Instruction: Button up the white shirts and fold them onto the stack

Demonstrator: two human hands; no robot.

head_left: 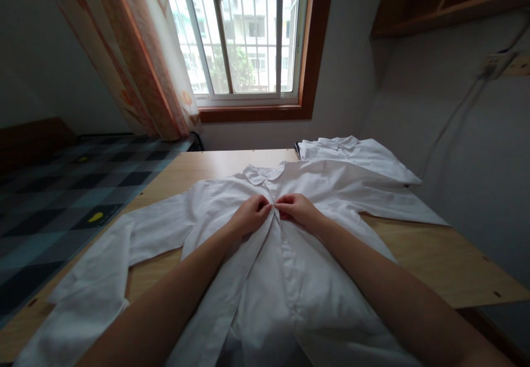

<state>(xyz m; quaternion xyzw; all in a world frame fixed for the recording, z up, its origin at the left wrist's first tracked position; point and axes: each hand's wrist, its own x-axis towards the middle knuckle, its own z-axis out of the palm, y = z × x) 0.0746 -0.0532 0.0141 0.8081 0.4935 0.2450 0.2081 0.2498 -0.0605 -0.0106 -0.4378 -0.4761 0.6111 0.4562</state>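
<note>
A white long-sleeved shirt lies spread on its back, collar pointing toward the window. Its front is joined near the collar and hangs apart lower down. My left hand pinches one front edge a little below the collar. Opposite it, my right hand pinches the other front edge, and the fingertips of both hands nearly meet at the middle. Any button between them is too small to make out. The sleeve on the left is bent toward me; the one on the right stretches out to the side.
The shirt rests on a light wooden table. Another white shirt, folded, lies at the back right. On the left is a bed with a checked cover. A window with a patterned curtain is ahead; a shelf hangs upper right.
</note>
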